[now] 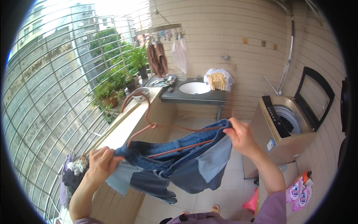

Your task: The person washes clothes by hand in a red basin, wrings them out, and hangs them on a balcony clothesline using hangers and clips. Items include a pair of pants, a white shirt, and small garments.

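A pair of blue denim jeans (195, 168), inside out with light pocket linings showing, is stretched by its waistband between my hands. My left hand (102, 163) grips the waistband at the left end. At the right end, my right hand (242, 137) pinches the other side of the waistband. A reddish-brown clothes hanger (153, 126) sits within the waist opening, its hook standing up above the jeans and its lower bar crossing inside. The hanger's far right end is hidden by the denim and my right hand.
A top-loading washing machine (282, 137) with raised lid stands right. Beyond are a sink (195, 88), yellow gloves (217, 81) and hanging clothes (157, 58). Potted plants (110, 99) and a metal window grille (56, 98) line the left. Detergent bags (300, 193) and a pink plastic item (251, 201) lie lower right.
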A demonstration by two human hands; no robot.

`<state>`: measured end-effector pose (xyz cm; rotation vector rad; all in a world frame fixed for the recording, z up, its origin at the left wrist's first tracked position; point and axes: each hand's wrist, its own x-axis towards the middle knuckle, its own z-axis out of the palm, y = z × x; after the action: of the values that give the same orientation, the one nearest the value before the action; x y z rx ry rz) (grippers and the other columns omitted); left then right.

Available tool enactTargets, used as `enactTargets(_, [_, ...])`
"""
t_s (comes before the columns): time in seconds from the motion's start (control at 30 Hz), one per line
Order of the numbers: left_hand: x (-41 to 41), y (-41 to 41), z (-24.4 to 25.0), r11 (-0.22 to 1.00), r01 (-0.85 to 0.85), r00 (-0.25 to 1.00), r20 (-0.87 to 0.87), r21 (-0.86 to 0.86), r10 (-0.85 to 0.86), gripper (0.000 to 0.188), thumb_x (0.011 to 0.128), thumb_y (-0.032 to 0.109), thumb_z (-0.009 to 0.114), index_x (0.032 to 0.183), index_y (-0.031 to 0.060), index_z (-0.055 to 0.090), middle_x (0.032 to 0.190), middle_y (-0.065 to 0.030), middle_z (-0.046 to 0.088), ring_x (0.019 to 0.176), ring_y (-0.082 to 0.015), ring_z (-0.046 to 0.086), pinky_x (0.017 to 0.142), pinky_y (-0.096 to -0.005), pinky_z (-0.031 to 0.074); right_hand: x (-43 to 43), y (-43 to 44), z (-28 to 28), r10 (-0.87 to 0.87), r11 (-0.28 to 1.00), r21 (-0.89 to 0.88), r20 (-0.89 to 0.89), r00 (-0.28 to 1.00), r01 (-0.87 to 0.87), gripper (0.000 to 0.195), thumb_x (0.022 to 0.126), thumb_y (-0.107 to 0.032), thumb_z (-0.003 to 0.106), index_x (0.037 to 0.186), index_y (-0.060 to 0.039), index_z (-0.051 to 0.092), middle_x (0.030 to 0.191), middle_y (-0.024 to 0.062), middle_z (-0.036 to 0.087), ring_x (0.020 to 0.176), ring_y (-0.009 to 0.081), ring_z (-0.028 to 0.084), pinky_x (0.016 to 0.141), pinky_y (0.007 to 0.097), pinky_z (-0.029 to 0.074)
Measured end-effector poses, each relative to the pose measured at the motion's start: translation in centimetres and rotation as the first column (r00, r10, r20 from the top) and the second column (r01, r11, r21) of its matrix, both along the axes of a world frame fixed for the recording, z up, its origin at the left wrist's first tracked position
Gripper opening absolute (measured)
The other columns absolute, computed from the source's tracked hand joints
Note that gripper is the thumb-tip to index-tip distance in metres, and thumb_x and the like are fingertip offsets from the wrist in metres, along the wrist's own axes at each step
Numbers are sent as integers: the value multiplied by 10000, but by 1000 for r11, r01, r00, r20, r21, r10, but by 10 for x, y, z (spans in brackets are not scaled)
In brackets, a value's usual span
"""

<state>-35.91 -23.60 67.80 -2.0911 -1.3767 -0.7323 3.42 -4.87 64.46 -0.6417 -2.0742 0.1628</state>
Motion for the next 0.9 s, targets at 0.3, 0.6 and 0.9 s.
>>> enactTargets(0.3, [-13,-21,18,997,28,999,-20,70,-27,367,787,262,769,675,72,476,577,-45,409,441,-213,442,399,-347,320,-24,-17,66,72,923,358,201,977,-141,197,773,0,701,879,10,534,783,132,553,699,334,598,580,385,474])
enactTargets(0.6, [-19,-23,24,992,-24,975,222,123,-4,349,835,248,740,686,55,491,581,-76,418,470,-237,450,436,-352,331,-65,-34,55,17,825,551,203,979,-129,287,662,-7,734,903,-2,577,760,101,556,657,284,603,518,376,468])
enactTargets(0.9, [-50,-32,12,978,209,922,334,-2,-196,303,868,219,698,961,6,504,872,-145,559,732,-334,563,649,-389,457,-75,-41,64,-49,829,556,179,983,-61,239,692,2,707,895,23,581,720,126,530,584,323,559,499,402,435])
